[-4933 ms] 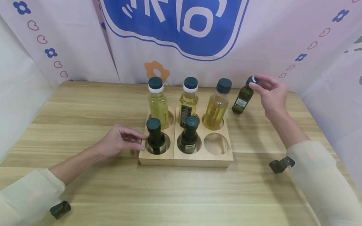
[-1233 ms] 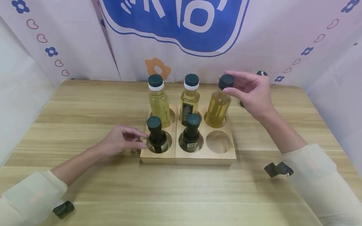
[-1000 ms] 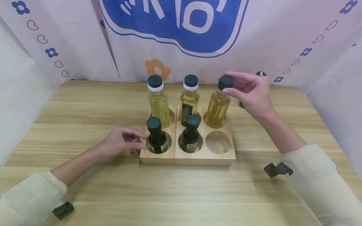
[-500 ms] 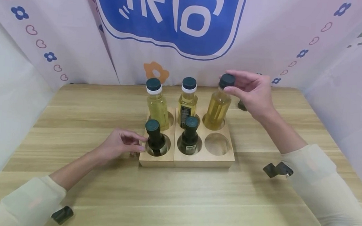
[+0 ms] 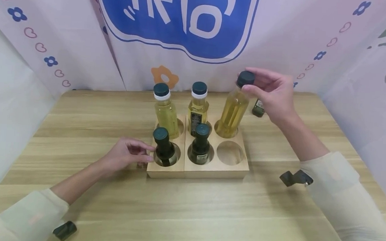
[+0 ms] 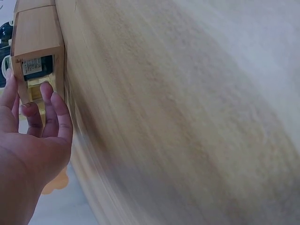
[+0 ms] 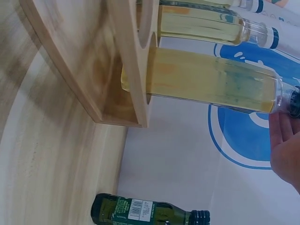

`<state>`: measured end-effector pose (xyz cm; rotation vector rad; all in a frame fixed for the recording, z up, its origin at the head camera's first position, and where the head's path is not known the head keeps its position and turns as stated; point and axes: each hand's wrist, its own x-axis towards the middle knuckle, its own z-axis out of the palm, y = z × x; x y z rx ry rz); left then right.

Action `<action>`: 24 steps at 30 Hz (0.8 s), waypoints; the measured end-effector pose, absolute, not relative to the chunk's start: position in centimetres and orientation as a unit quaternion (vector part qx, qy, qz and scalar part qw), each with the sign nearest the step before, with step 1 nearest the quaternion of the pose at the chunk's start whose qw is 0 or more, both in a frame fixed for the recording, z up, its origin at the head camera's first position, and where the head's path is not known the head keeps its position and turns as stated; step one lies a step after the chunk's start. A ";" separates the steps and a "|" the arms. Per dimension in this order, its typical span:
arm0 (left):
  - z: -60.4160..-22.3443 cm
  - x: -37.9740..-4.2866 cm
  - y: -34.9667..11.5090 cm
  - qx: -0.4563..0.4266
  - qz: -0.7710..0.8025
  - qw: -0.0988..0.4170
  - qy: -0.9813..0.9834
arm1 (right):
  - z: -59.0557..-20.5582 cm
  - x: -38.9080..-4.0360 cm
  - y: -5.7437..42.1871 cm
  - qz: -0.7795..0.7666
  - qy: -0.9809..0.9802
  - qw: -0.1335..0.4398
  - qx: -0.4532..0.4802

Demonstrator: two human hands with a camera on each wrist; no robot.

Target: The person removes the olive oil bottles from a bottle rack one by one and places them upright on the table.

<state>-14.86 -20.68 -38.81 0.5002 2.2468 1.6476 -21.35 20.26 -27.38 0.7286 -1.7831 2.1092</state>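
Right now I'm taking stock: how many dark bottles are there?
3: the front-left bottle and front-middle bottle in the rack, third bottle on the table, partly behind the right hand.

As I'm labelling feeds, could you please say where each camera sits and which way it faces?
Head: on the head, facing forward and down at the rack; left hand, right hand and sleeves show.
Left wrist: on that wrist, facing the rack's left end; left hand at left edge.
Right wrist: on that wrist, facing the rack's right end and the held bottle; right hand at right edge.
Shared: head and right wrist show the green bottle beside the rack.
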 end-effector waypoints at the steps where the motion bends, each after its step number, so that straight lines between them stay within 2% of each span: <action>1: -38.8 -14.9 -20.7 0.175 0.575 0.153 0.785 | -27.2 -21.4 20.3 0.736 -0.611 0.142 0.254; 24: -38.8 -15.0 -21.0 0.164 0.580 0.166 0.781 | -25.4 -22.0 20.8 0.748 -0.590 0.213 0.218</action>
